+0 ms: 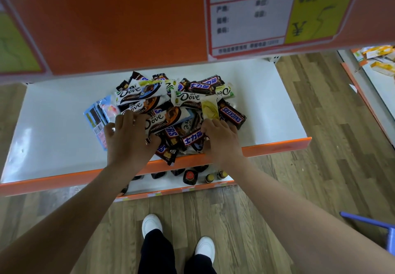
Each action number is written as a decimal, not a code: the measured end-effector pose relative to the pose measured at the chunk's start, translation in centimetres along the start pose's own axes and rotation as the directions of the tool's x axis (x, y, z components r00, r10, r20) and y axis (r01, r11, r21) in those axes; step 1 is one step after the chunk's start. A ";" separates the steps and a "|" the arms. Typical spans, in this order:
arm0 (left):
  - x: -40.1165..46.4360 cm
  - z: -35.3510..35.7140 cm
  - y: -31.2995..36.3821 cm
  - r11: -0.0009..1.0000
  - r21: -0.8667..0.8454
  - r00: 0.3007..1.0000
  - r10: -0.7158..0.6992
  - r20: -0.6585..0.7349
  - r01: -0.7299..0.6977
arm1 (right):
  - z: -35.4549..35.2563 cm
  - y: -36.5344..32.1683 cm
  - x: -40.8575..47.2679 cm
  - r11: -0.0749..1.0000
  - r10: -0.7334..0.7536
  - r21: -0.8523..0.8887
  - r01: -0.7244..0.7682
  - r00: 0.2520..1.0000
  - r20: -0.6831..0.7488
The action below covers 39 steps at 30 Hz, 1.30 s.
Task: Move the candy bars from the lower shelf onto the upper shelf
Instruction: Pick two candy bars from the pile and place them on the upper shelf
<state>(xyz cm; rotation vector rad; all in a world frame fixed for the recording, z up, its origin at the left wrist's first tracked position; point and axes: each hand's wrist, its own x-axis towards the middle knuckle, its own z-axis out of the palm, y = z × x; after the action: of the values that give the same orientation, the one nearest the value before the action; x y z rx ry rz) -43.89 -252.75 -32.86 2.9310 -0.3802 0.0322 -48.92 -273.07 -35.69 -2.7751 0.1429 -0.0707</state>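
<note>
Both hands are digging into the candy bars [171, 111] on the lower shelf [267, 107]: left hand [128, 139] and right hand [220, 139] with fingers curling around wrappers, apparently gathering a batch to lift.

The upper shelf [128, 28] shows only its orange front edge; its top surface is out of sight, and it hides the back of the lower shelf [267, 107]. The price label [277, 13] is cut off at the top, its small print too blurred to read. The left hand [128, 139] and right hand [222, 141] cover part of the candy bars [171, 107], and their fingertips are buried in the pile, so what each grips cannot be told. The bottles [190, 176] below show only their caps. A blue object [376, 228] is cut off at the right edge.
</note>
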 end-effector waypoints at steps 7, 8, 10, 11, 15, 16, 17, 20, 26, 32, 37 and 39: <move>0.0 0.0 0.3 1.000 0.015 1.000 -0.014 -0.015 0.014 | -0.7 -0.1 0.8 0.989 -0.111 -0.070 0.127 0.974 0.197; 0.1 0.0 0.4 1.000 0.016 0.999 -0.020 -0.030 0.021 | -0.6 -0.1 1.0 0.988 -0.117 -0.077 0.136 0.969 0.216; 0.4 0.1 0.8 0.999 0.025 0.999 -0.028 -0.037 0.029 | -0.5 -0.2 1.1 0.989 -0.116 -0.069 0.132 0.973 0.202; 0.6 0.2 0.9 0.999 0.037 0.999 -0.024 -0.028 0.025 | -0.5 -0.2 1.0 0.990 -0.120 -0.058 0.131 0.978 0.168; 1.3 0.7 1.3 0.998 0.047 0.999 0.035 0.001 -0.035 | -0.1 0.3 0.4 0.984 -0.149 -0.100 0.148 0.989 -0.002; 1.4 0.6 1.3 0.999 0.034 0.999 0.035 0.002 -0.035 | -0.1 0.4 0.3 0.980 -0.161 -0.123 0.158 0.987 -0.021; 1.4 0.5 1.3 0.999 0.018 1.000 0.030 0.004 -0.030 | -0.2 0.5 0.2 0.975 -0.179 -0.143 0.172 0.983 -0.036; 1.3 0.2 0.9 0.998 -0.028 0.998 0.061 0.009 -0.061 | -0.3 0.8 0.2 0.970 -0.189 -0.165 0.178 0.980 -0.055; 0.6 0.1 -0.3 0.983 0.038 0.984 0.178 -0.009 -0.177 | -0.1 1.1 -0.6 0.969 -0.189 -0.171 0.177 0.981 -0.052; 1.3 -0.2 0.9 0.959 0.132 0.967 0.245 0.067 -0.252 | -0.2 0.7 -0.8 0.972 -0.166 -0.181 0.152 0.984 -0.063; -0.1 -0.4 0.3 0.976 0.044 0.976 0.212 0.044 -0.214 | -0.7 0.5 -1.3 0.970 -0.170 -0.188 0.154 0.983 -0.068; -0.8 -0.6 -0.3 0.975 0.030 0.976 0.218 0.017 -0.219 | -1.0 0.3 -1.6 0.971 -0.162 -0.192 0.145 0.984 -0.076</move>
<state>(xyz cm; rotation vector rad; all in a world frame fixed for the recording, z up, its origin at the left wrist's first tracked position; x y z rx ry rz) -44.63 -252.12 -32.33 2.9070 -0.7089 0.0486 -50.62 -273.52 -34.92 -2.9669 -0.0459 -0.2354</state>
